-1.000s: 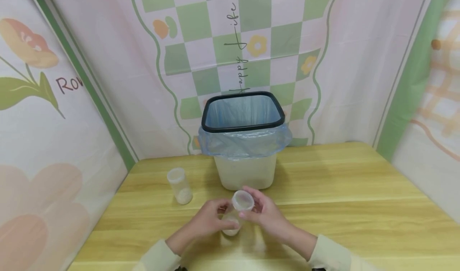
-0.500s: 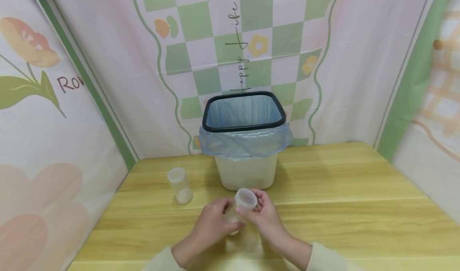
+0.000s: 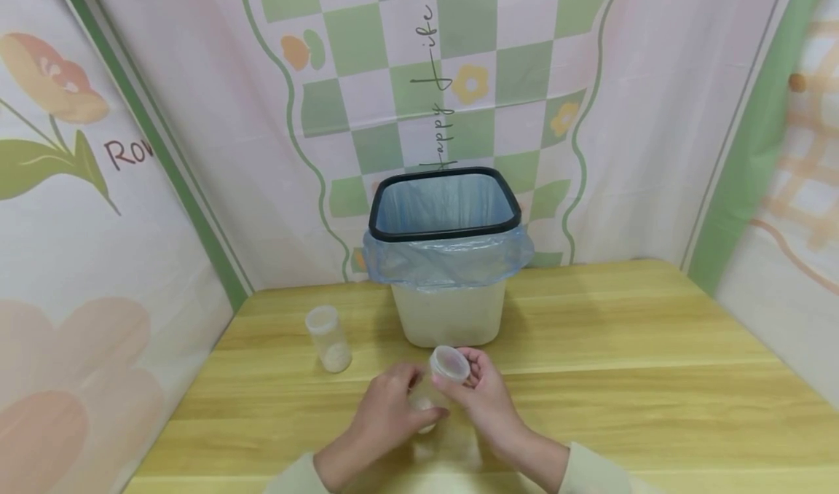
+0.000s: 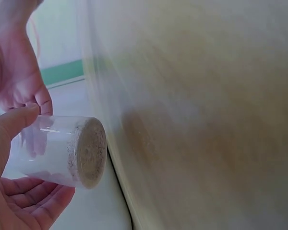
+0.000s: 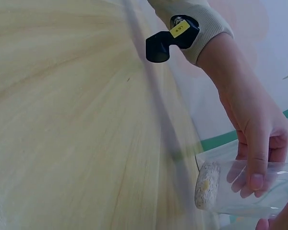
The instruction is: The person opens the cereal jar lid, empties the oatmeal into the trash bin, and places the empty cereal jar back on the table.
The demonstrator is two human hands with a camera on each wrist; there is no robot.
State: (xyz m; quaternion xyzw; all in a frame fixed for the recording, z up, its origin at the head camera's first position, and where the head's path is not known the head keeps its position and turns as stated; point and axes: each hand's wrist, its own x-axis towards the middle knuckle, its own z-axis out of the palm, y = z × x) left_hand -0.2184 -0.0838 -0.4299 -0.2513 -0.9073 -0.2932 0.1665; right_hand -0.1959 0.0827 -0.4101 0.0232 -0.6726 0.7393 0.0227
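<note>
A clear plastic jar [image 4: 53,146] with a pale, speckled layer [image 4: 92,152] at its bottom is held between both hands, clear of the table. My left hand [image 3: 388,405] grips the jar's body, thumb on one side and fingers on the other. At the top, my right hand [image 3: 488,398] holds the translucent lid end [image 3: 451,363] between thumb and fingers. The lid sits on the jar, tilted in the head view. In the right wrist view the left thumb [image 5: 257,179] lies along the jar wall.
A similar lidded jar [image 3: 328,339] stands upright to the left on the wooden table [image 3: 609,377]. Behind the hands is a pale bin [image 3: 452,315] with a blue liner [image 3: 452,261] and black rim [image 3: 446,234]. Printed curtains [image 3: 655,130] enclose the table's back and sides.
Over the first half second, both hands and the jar shifted slightly right and the lid tipped a little more. Since then almost nothing has moved. The other jar and the bin stayed put.
</note>
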